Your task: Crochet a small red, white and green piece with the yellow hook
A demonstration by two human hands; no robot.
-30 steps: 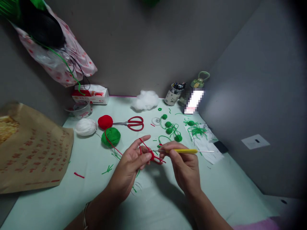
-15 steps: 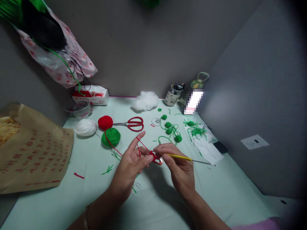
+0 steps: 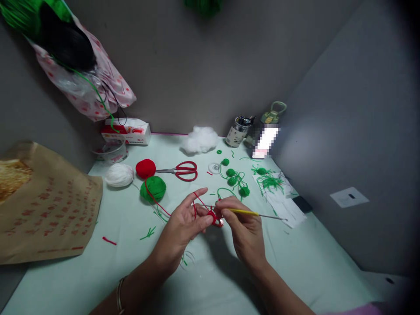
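Note:
My left hand [image 3: 183,223] pinches a small piece of red crochet work [image 3: 213,215] between thumb and fingers. Red yarn [image 3: 158,203] runs over its raised index finger and back toward the red yarn ball [image 3: 145,169]. In my right hand [image 3: 244,227] is a double-ended crochet hook with a yellow grip [image 3: 243,212]; its near end reaches the red work, its other metal end points right. A small orange-red ring-shaped piece [image 3: 219,223] hangs at the work, partly hidden by fingers. Beyond the left hand sit a green yarn ball [image 3: 153,189] and a white yarn ball [image 3: 119,175].
Red-handled scissors [image 3: 185,171] lie behind my hands. Stuffing [image 3: 199,140], a pen holder [image 3: 238,132] and a bottle [image 3: 273,114] stand along the back. Several green crocheted balls [image 3: 230,173] lie right of centre, near green yarn scraps [image 3: 271,180]. A paper bag [image 3: 55,210] is at left.
My left index finger has tipped to the right, taking the red yarn strand along. The hook has shifted slightly left with my right hand. The whole view has moved a little.

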